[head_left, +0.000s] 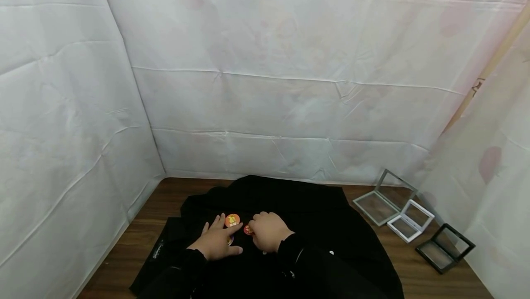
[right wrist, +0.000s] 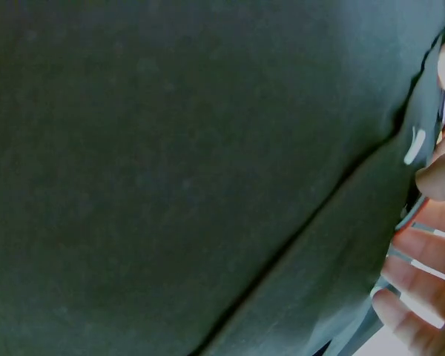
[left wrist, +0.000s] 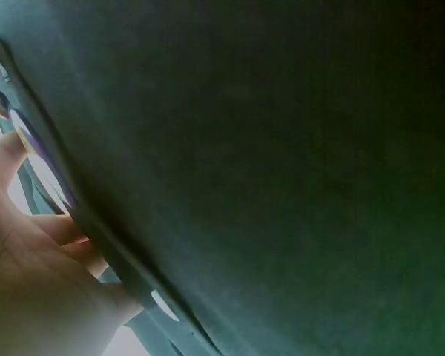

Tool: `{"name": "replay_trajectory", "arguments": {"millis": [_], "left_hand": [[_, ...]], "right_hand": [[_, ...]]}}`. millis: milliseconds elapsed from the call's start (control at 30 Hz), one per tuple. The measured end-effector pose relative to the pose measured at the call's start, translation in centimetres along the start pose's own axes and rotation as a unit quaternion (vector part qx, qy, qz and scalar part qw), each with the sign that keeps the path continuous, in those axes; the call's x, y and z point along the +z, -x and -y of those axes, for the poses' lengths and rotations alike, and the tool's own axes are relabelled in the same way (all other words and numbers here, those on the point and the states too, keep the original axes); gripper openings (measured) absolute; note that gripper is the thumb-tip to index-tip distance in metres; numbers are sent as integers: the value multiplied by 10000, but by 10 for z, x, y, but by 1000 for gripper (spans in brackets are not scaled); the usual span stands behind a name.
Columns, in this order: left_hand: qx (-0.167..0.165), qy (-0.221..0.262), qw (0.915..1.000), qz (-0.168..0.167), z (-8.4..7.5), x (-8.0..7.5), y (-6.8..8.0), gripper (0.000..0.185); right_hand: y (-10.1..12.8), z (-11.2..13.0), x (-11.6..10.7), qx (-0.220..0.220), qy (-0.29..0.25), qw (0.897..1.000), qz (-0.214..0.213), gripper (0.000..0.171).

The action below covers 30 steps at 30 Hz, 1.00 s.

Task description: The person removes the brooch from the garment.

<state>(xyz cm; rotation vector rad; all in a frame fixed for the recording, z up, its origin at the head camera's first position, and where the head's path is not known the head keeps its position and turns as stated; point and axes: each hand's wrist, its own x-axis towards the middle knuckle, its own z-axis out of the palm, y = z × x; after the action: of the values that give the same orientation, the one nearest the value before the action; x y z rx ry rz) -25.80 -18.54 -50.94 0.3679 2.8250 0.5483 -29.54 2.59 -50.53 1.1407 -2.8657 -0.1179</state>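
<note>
- A dark wooden table (head_left: 414,271) is seen, enclosed by white sheeting.
- A black garment (head_left: 298,207) is spread across its middle.
- Three open display frames (grey (head_left: 383,198), white (head_left: 411,221), black (head_left: 445,247)) are laid at the right.

The black garment (head_left: 290,207) covers most of the desk (head_left: 145,225). Left of the garment, a bare strip of wood runs along the white sheeted wall (head_left: 62,152). Right of it, three hinged frames (head_left: 410,218) stand open, crowding that corner. Behind the garment, the backdrop closes in tight.
</note>
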Motion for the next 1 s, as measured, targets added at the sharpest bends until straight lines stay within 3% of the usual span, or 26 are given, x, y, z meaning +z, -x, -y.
{"name": "replay_trajectory", "arguments": {"millis": [233, 433, 800, 1000], "left_hand": [[58, -22, 10000, -3, 0, -1, -1, 74], [41, 32, 10000, -1, 2, 2, -1, 73], [25, -29, 10000, -41, -3, 2, 1, 73], [188, -201, 9994, -194, -6, 2, 2, 78]], "right_hand": [[1, -5, -3, -65, -320, 9994, -130, 13], [3, -5, -5, 136, -1004, 9943, -319, 11], [3, -11, 0, 607, -2451, 9648, -734, 16], [4, -12, 3, 840, -2923, 9482, -915, 14]]}}
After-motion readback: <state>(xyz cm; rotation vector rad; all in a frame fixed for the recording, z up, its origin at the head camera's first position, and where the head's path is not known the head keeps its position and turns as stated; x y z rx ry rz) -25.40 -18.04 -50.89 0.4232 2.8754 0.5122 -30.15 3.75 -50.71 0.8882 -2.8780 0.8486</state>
